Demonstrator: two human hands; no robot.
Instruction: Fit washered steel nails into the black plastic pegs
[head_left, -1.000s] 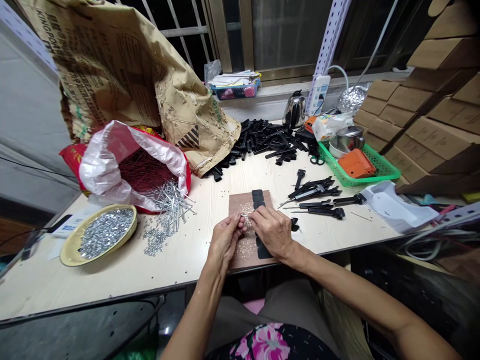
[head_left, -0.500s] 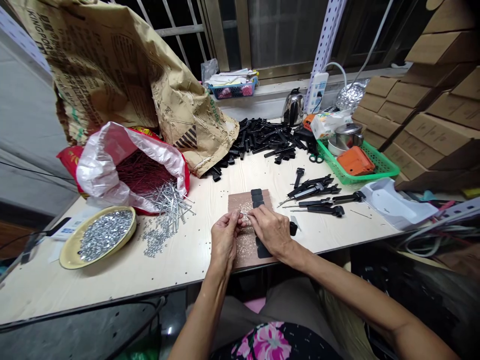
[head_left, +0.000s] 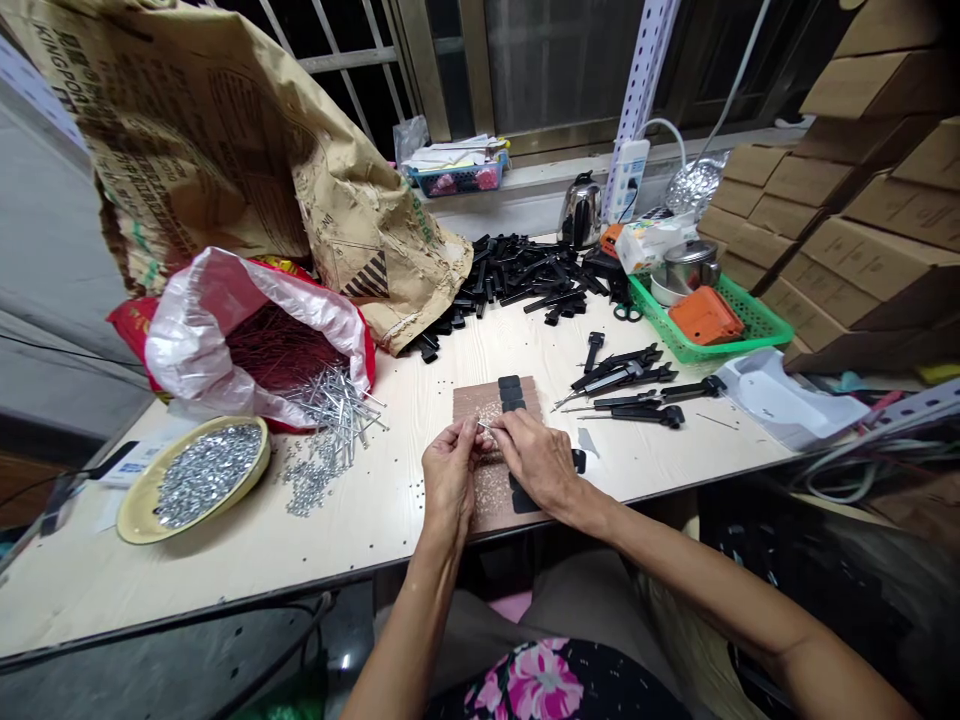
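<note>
Over a brown board (head_left: 487, 515), my left hand (head_left: 448, 470) and my right hand (head_left: 541, 462) meet with fingertips nearly touching. Both are closed, pinching a thin silvery metal pin (head_left: 484, 426) that lies between them; its ends are hidden by the fingers. Pale flecks cover the board, and square black pads (head_left: 510, 388) run in a row along its right side, partly under my right hand. To the left lie a heap of long metal pins (head_left: 341, 408) and a scatter of tiny metal pieces (head_left: 307, 488). Right of my right hand are several black-handled tools (head_left: 626, 370).
A yellow bowl (head_left: 135, 528) of small metal pieces stands at the left. Behind it, a red-and-white sack (head_left: 191, 335) lies open beside a large brown paper sack (head_left: 360, 230). Black plastic parts (head_left: 525, 275) are piled behind; a green basket (head_left: 765, 340) and cardboard boxes (head_left: 862, 270) are right.
The whole view has shifted slightly as the head moved. My hands keep the same pinch on the pin over the board, with only small finger shifts.
</note>
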